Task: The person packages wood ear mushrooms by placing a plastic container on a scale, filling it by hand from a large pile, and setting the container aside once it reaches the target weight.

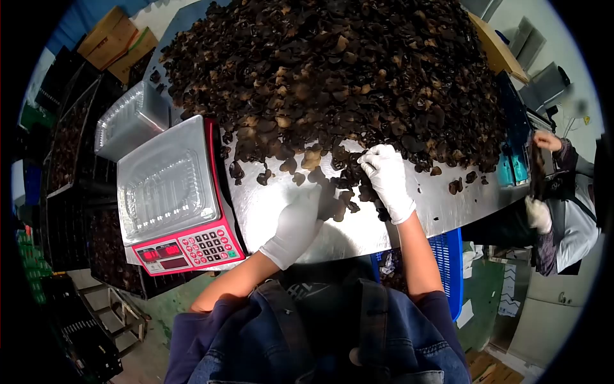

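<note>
Head view, and what a heap: mushrooms [332, 83] are covering much of the counter [448, 198], dark brown running to near black, curled and ruffled, with tan patches catching the light! Loose ones are lying along the near edge, right where the gloves are. The right hand [389, 184] is resting against them, fingers curling downward; what's between them is hiding, so I cannot tell whether they're gripping any. The left hand [297, 221] is hovering beside dark pieces, its fingers blurring, so wide or narrow, I cannot tell. To the left, a red-edged scale [192, 251] is carrying a clear tray [169, 192].
</note>
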A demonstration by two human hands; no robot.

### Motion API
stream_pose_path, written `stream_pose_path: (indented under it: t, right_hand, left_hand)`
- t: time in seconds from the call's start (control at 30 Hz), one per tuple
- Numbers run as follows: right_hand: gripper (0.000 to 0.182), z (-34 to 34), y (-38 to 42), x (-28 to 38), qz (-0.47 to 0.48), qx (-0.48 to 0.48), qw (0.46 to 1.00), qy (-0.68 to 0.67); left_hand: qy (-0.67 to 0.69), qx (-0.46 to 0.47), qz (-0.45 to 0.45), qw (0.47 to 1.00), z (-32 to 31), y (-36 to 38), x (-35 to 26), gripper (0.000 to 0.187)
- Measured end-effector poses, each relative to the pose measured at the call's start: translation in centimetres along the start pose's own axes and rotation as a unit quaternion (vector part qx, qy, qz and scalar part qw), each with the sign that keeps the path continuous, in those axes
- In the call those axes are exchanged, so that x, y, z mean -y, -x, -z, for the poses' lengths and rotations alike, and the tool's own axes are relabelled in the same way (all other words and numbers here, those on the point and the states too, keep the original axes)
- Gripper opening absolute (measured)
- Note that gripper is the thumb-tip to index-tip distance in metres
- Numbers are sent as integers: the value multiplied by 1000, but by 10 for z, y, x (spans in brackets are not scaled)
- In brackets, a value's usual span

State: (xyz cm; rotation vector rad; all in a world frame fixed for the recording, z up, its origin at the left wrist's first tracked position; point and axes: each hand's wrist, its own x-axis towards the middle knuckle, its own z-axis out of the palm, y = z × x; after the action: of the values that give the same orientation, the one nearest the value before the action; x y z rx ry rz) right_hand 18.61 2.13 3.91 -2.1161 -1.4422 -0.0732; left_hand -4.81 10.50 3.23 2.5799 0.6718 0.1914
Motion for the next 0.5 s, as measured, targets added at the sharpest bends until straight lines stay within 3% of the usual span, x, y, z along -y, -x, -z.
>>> stream_pose_path:
  t: [0.03, 0.17, 0.2, 0.23, 0.27, 0.3, 0.37, 0.43, 0.47, 0.5]
  right_hand:
    - [8, 2, 0, 1, -6, -19, 1000, -7]
    - [5, 70, 31, 2, -36, -144, 988, -51]
    - [9, 93, 54, -10, -89, -88, 992, 35]
    - [16, 122, 76, -11, -184, 28, 977, 102]
    - [22, 141, 100, -17, -258, 70, 963, 41]
    - [23, 158, 114, -20, -213, 100, 968, 85]
    - [31, 156, 140, -42, -212, 132, 928, 277]
    - [37, 136, 134, -24, -250, 69, 959, 115]
    - [48, 118, 129, -13, -250, 50, 966, 50]
    - [72, 100, 126, -8, -195, 48, 978, 47]
  left_hand:
    - [-6, -31, -14, 999, -2, 0, 2, 74]
    - [41, 8, 9, 999, 9, 6, 6, 79]
    - [37, -1, 10, 999, 16, 7, 5, 82]
    - [32, -11, 13, 999, 21, 8, 4, 85]
    - [33, 13, 29, 999, 23, 7, 3, 90]
    - [35, 15, 29, 999, 22, 6, 2, 90]
    - [21, 34, 25, 999, 18, 3, 1, 96]
    - [8, 27, 14, 999, 12, -3, -3, 101]
    - [-6, 19, 5, 1000, 10, -6, -5, 106]
    - [-9, 17, 6, 1000, 11, -10, -6, 106]
